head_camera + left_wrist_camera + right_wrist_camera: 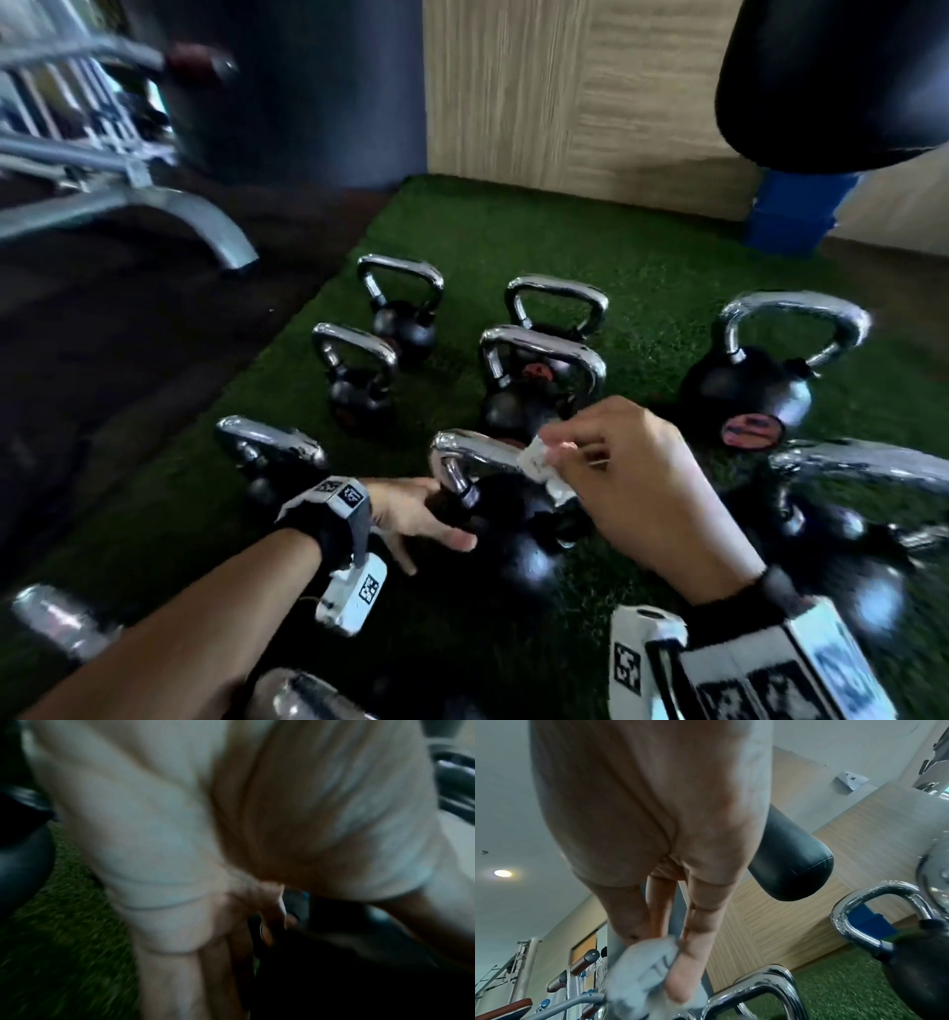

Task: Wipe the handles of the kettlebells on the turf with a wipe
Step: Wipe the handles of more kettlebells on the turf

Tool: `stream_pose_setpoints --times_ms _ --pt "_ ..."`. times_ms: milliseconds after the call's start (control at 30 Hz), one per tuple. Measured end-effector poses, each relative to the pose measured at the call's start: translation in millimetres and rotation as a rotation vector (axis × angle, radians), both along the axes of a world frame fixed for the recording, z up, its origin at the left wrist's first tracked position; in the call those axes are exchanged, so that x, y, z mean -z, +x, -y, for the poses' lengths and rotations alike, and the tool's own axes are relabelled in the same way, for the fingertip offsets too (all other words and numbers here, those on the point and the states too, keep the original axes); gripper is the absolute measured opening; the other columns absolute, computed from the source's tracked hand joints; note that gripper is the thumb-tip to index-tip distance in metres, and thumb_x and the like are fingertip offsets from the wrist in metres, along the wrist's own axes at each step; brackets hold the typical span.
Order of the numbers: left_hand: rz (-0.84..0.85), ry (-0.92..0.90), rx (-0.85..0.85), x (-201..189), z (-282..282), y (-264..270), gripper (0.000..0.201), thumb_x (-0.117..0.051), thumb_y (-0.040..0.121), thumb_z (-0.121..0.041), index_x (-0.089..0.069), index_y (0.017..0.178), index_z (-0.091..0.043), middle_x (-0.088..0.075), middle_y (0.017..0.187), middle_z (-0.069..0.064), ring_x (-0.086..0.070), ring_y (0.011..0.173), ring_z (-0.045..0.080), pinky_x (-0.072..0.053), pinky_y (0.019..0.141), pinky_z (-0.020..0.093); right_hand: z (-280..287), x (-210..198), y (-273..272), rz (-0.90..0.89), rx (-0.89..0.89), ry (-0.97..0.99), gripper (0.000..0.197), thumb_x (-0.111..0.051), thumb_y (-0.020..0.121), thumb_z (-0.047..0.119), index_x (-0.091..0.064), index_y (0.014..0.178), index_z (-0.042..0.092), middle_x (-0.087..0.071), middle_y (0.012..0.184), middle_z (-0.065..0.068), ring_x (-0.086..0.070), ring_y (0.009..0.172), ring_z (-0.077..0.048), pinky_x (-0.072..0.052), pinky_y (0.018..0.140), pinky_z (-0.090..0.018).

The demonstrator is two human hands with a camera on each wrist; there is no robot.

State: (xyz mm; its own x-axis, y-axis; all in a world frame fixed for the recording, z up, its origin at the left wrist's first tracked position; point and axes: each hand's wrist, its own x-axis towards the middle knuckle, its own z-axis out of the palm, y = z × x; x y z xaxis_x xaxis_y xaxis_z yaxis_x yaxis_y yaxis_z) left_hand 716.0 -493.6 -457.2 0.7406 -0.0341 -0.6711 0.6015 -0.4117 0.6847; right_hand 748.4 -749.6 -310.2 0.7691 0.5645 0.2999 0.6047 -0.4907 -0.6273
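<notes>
Several black kettlebells with chrome handles stand on green turf (642, 267). My right hand (557, 447) pinches a crumpled white wipe (544, 467) against the top right of the handle (477, 452) of the near middle kettlebell (513, 545). In the right wrist view the wipe (649, 969) sits between thumb and fingers just above that chrome handle (765, 983). My left hand (431, 514) rests with fingers stretched against the left side of the same kettlebell's black body. The left wrist view is blurred and shows my left hand (257, 923) against the dark body (334, 973).
Other kettlebells stand beyond (544, 370), at the left (354, 370), near left (272, 452) and right (760, 380). A black punching bag (832, 82) hangs at the upper right over a blue base (796, 216). A grey bench frame (128, 205) stands on the dark floor.
</notes>
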Motion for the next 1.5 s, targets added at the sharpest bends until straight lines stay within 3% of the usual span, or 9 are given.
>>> stream_pose_setpoints --times_ms 167,300,433,700,800,900,967,1400,1500 --pt "0.015 0.042 -0.064 0.4 10.8 0.7 0.085 -0.092 0.038 -0.073 -0.062 0.109 -0.037 -0.05 0.126 -0.009 -0.058 0.109 0.018 -0.063 0.058 0.038 -1.0 12.2 -3.2 0.081 0.097 0.125 0.015 -0.074 0.08 0.005 -0.082 0.087 0.016 -0.069 0.092 0.002 -0.065 0.082 -0.009 -0.042 0.074 -0.001" --pt "0.03 -0.02 -0.122 4.0 11.8 -3.2 0.087 -0.097 0.042 -0.063 -0.061 0.117 -0.037 -0.05 0.136 -0.003 -0.057 0.114 0.02 -0.064 0.065 0.041 -3.8 14.8 -2.2 0.084 0.107 0.192 0.008 -0.076 0.079 0.004 -0.079 0.084 0.01 -0.072 0.09 -0.004 -0.068 0.081 -0.016 -0.055 0.078 -0.028" --pt "0.189 0.074 -0.057 -1.0 13.7 -6.3 0.103 -0.091 0.055 -0.065 -0.044 0.145 -0.05 -0.035 0.149 -0.012 -0.044 0.132 0.022 -0.065 0.068 0.047 -0.4 16.8 0.4 0.018 0.148 0.215 0.022 -0.08 0.081 0.01 -0.08 0.102 0.018 -0.075 0.097 0.005 -0.065 0.076 -0.002 -0.043 0.07 0.002" --pt "0.263 0.127 -0.114 3.1 15.0 -11.9 0.074 -0.089 0.07 -0.05 -0.054 0.134 -0.042 -0.047 0.141 -0.004 -0.056 0.118 0.02 -0.065 0.068 0.039 -10.7 20.4 -9.6 -0.023 0.139 0.187 0.02 -0.083 0.078 0.009 -0.08 0.096 0.017 -0.076 0.086 0.005 -0.069 0.078 -0.006 -0.046 0.073 -0.003" --pt "0.292 0.23 -0.054 1.2 11.9 -7.6 0.092 -0.087 0.066 -0.06 -0.051 0.145 -0.031 -0.05 0.144 -0.003 -0.058 0.123 0.021 -0.064 0.075 0.037 -10.2 22.1 -10.9 0.031 0.126 0.079 0.019 -0.083 0.078 0.015 -0.081 0.096 0.021 -0.075 0.09 0.005 -0.069 0.083 -0.013 -0.048 0.077 -0.018" --pt "0.345 0.295 0.055 -0.8 8.3 -6.1 0.106 -0.079 0.057 -0.076 -0.047 0.149 -0.034 -0.048 0.152 -0.006 -0.051 0.135 0.015 -0.053 0.104 0.037 -13.9 22.8 -13.2 0.065 0.096 -0.028 0.012 -0.08 0.08 0.014 -0.08 0.092 0.015 -0.071 0.094 -0.006 -0.067 0.09 -0.026 -0.05 0.079 -0.031" --pt "0.35 0.309 0.055 0.3 7.5 -5.3 0.103 -0.08 0.062 -0.073 -0.046 0.15 -0.032 -0.047 0.153 -0.006 -0.05 0.135 0.014 -0.049 0.109 0.036 -21.9 23.9 -14.1 0.096 0.089 -0.104 0.01 -0.076 0.083 0.013 -0.077 0.093 0.009 -0.069 0.099 -0.01 -0.064 0.097 -0.03 -0.049 0.086 -0.034" --pt "0.455 0.198 0.007 11.1 3.7 -6.5 0.09 -0.085 0.063 -0.067 -0.057 0.139 -0.028 -0.06 0.134 -0.011 -0.058 0.125 0.012 -0.057 0.096 0.033 -17.9 42.5 -30.1 0.17 0.281 -0.033 0.016 -0.067 0.074 -0.008 -0.076 0.08 0.003 -0.061 0.085 -0.012 -0.062 0.084 -0.034 -0.048 0.076 -0.035" --pt "0.458 0.14 -0.028 13.0 4.2 -8.1 0.092 -0.087 0.059 -0.066 -0.057 0.139 -0.033 -0.059 0.127 -0.018 -0.062 0.116 0.009 -0.061 0.074 0.031 -3.8 57.5 -35.7 0.138 0.405 0.089 0.025 -0.064 0.076 -0.008 -0.078 0.088 0.008 -0.059 0.087 -0.009 -0.06 0.074 -0.031 -0.052 0.068 -0.034"
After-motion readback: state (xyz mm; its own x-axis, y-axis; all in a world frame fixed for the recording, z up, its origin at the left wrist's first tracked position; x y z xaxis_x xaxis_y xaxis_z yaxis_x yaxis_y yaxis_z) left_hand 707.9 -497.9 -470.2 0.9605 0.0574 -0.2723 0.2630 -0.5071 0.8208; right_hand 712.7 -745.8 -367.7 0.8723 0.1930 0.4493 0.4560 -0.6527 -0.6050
